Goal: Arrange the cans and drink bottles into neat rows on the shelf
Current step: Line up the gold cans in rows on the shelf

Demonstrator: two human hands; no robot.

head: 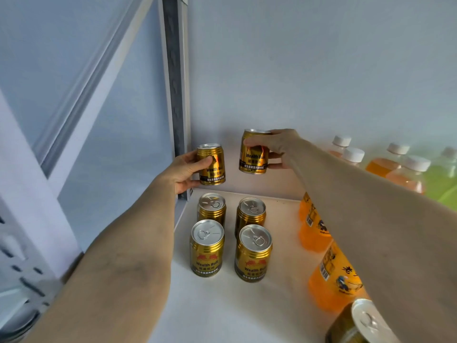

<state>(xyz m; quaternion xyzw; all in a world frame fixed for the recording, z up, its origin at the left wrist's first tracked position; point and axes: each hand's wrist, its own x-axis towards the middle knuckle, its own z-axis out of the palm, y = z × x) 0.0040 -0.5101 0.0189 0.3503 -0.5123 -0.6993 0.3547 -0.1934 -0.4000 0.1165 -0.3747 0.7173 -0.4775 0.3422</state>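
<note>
Above the shelf (pixel 279 219), behind four standing cans (pixel 232 237), I hold two more aloft. Left hand (pixel 184 173) wraps the left can (pixel 211 164); right hand (pixel 274 148) wraps the right can (pixel 254 151). Both point lid-up, long axis near vertical, slightly tilted. Next: lower each squarely into the back row.

Single head-worn wide-angle view, close above the shelf (pixel 222 305), facing forward and down into its left back corner

White shelf (pixel 222 315): four gold cans (pixel 207 248), orange bottles (pixel 314 231) upright.
</note>
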